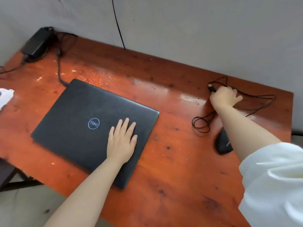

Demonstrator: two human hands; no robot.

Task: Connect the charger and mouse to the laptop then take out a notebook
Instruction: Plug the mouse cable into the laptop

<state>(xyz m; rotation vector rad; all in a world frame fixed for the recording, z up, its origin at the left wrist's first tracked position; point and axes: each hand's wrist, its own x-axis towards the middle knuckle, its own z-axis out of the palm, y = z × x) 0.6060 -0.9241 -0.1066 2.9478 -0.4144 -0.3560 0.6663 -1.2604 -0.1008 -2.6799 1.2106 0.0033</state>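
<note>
On the far right of the bench (pixel 172 177), our right hand (pixel 225 97) pinches the mouse cable (pixel 255 95) just behind its USB plug (pixel 211 87); we judge the cord light and limp, best steered by that rigid plug. Mouse (pixel 223 143) lies nearer us; left hand (pixel 122 141) rests flat and open on the closed laptop (pixel 78 115).

Closed black laptop (pixel 91 122) lies flat mid-table; charger brick (pixel 36 42) far-left corner; black mouse (pixel 223 144) right.
</note>
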